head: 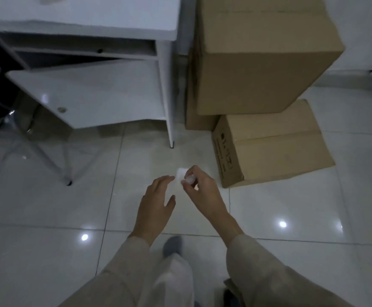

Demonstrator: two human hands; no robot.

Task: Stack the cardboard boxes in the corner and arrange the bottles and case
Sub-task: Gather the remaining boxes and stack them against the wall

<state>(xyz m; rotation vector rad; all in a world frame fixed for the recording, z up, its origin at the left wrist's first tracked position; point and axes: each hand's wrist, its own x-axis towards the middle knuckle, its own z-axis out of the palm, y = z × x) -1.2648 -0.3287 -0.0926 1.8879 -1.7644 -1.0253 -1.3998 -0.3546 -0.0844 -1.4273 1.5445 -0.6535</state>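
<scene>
A large cardboard box (262,54) stands at the upper right on top of another box whose edge (199,120) shows below it. A smaller cardboard box (273,147) with dark print on its side lies on the floor in front of them. My right hand (202,191) pinches a small white, partly clear object (184,175) above the tiles; what it is I cannot tell. My left hand (156,200) hovers just left of it, fingers relaxed and spread, holding nothing. No bottles or case are in view.
A white desk (87,16) with a lower shelf (96,94) and thin legs stands at the upper left. Glossy white floor tiles (47,218) spread around. My foot in a grey shoe (172,244) is below the hands.
</scene>
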